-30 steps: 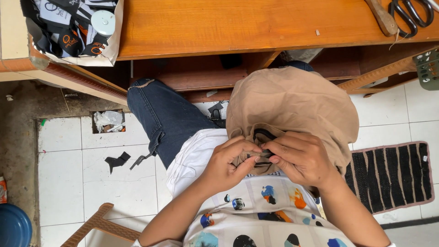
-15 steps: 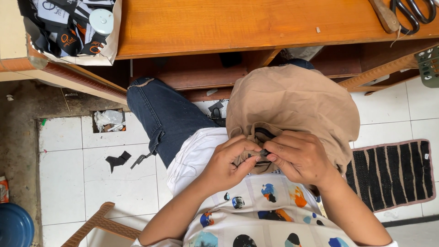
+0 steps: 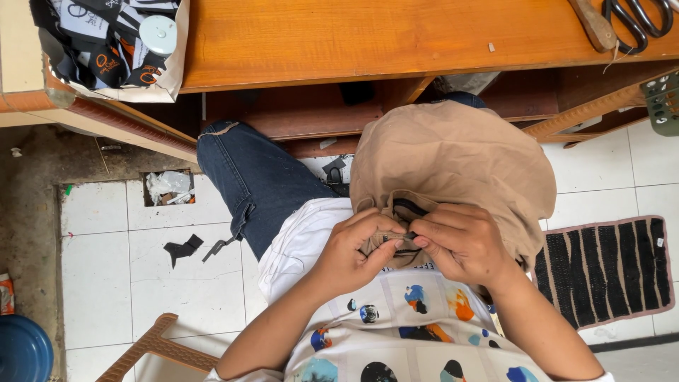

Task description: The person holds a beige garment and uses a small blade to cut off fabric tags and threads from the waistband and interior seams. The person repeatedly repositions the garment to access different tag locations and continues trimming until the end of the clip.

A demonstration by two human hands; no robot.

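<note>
- Almost nothing has changed over the last second: both hands stay bunched at the near edge of the tan fabric, with only slight finger movement. The fine work at that edge appears to be going on in the same spot, not finished.
- The left hand is closed down, its thumb and fingers pinched on the folded tan hem and the thin black strip running along it.
- The right hand is likewise closed in a pinch on the same edge; its fingertips meet those of the left hand, so the two hands are together.
- The tan fabric lies draped over the person's lap, just beyond a white printed shirt, with a denim-clad leg to its left.
- On the tiled floor lie a black scrap at left and a striped mat at right.
- Farthest off, the wooden table carries a box of black labels at left and scissors at right.
</note>
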